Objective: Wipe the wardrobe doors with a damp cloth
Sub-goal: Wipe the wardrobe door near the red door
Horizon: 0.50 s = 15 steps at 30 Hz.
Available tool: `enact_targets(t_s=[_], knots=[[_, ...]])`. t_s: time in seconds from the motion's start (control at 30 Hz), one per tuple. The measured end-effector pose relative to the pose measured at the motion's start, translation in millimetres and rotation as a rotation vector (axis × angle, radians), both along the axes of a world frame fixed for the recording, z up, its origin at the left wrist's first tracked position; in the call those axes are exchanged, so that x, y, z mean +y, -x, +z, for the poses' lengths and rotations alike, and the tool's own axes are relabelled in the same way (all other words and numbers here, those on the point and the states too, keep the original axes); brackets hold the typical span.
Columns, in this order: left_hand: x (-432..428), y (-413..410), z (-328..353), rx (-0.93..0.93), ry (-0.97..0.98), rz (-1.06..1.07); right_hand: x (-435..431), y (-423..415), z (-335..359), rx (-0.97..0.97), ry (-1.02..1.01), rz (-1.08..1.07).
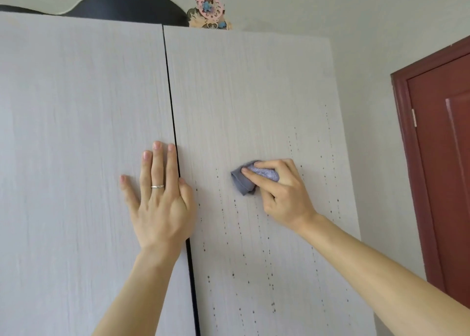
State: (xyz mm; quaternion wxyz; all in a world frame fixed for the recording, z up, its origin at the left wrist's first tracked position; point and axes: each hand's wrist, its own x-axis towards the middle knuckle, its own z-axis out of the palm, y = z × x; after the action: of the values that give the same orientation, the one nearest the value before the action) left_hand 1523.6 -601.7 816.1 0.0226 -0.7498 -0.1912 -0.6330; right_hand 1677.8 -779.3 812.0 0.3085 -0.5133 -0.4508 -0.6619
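Wiping is under way on the right door: the right hand pinches the bunched cloth against its speckled middle (drip trails run below), the left hand lies spread flat on the left door, so next comes a firm downward stroke.

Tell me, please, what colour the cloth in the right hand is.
Greyish purple cloth, clearest in the head view.

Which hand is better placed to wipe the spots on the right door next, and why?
The right hand: it grips the cloth against the right door, among the spots. The left hand lies flat on the left door, holding nothing.
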Motion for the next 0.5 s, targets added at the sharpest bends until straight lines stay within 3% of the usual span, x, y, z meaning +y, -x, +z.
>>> enact_targets(t_s=[0.1, 0.3, 0.5], knots=[[-3.0, 2.4, -0.2, 0.007, 0.012, -0.010, -12.2, -8.0, 30.5, 0.012, 0.011, -0.028], [-5.3, 1.3, 0.8, 0.001, 0.027, -0.016, -35.9, -21.1, 111.6, 0.277, -0.248, -0.070], [-7.1, 0.7, 2.0, 0.003, 0.040, -0.002, -35.5, -32.3, 60.7, 0.226, -0.292, 0.021]])
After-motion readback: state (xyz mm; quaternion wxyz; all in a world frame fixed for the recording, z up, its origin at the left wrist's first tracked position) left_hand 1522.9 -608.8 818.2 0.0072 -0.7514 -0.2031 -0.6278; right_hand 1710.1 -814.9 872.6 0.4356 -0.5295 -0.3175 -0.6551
